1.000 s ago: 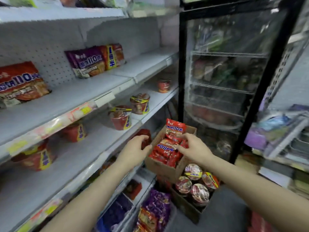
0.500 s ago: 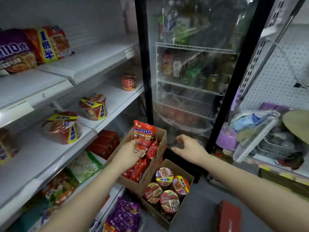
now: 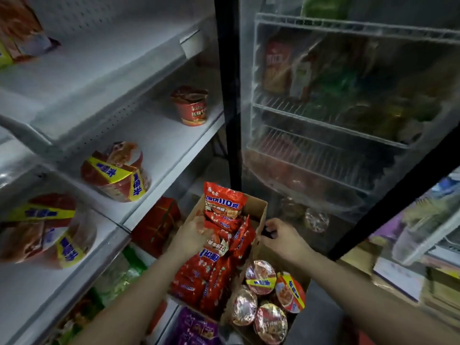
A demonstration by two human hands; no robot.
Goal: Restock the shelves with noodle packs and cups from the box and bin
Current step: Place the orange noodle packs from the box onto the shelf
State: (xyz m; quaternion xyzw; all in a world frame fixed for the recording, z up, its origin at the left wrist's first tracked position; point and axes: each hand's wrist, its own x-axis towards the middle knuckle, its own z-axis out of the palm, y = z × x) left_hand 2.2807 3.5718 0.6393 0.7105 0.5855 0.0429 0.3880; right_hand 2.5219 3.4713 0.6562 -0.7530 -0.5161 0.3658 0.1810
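Note:
A cardboard box on the floor holds several red noodle packs. My left hand reaches into the box and its fingers close on one of the packs. My right hand grips the box's right wall with curled fingers. A second cardboard bin in front holds several noodle cups with foil lids. Three noodle cups stand on the white shelf at the left.
A glass-door fridge with a black frame stands straight ahead, right behind the box. Red cartons and green and purple packs sit on the lower shelves at the left. A cluttered rack is at the right.
The view has moved closer and lower toward the box. My left hand stays among the red packs. My right hand dropped from the air onto the box's right wall.

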